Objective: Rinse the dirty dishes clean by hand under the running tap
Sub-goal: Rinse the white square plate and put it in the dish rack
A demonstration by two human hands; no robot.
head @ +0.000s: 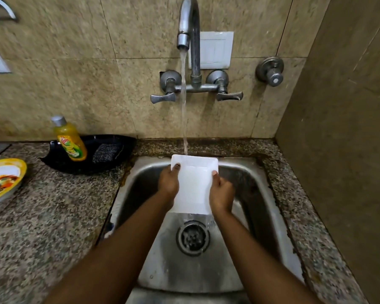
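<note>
We hold the tray (pixel 193 185) by its two long edges: the left hand (pixel 169 183) grips the left edge with the thumb laid over the upper corner, and the right hand (pixel 221 191) grips the right edge with the thumb on the face. Both grips are closed on the tray; neither hand is free. The tray is white and rectangular, and hangs over the sink (pixel 257 194) with its long axis running away from us toward the wall, far end raised. The stream (pixel 184 110) from the tap (pixel 188 25) strikes that far edge near the left corner, and water runs down the face and off the near edge above the drain (pixel 192 238). We judge that the next move turns on this offset: the right half lies beside the stream, so the tray must shift left. On the tabletop (pixel 53 216) to the left stand a soap bottle (pixel 69 141), a scrubber (pixel 106 152) and a soiled plate (pixel 2 181), nearer the left hand.
</note>
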